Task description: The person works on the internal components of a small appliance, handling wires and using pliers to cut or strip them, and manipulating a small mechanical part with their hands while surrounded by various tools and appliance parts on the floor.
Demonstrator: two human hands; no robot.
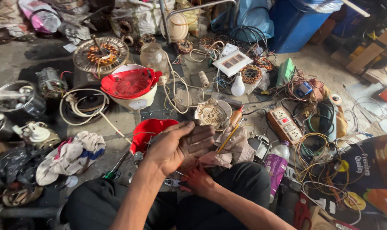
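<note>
Concrete floor (14,59) is crowded with motor parts, wires and tools; the person sits at the near side. Left hand (176,145) is spread flat, fingers straight, palm pressing on a dirty rag (234,147); right hand (198,181) lies under it, grip not visible. Just left is a red bowl (153,127); a plastic bottle (276,164) stands right.

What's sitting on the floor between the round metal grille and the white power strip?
In the head view, between the round metal grille and the white power strip lie an orange-handled tool and a thin yellow stick.
</note>
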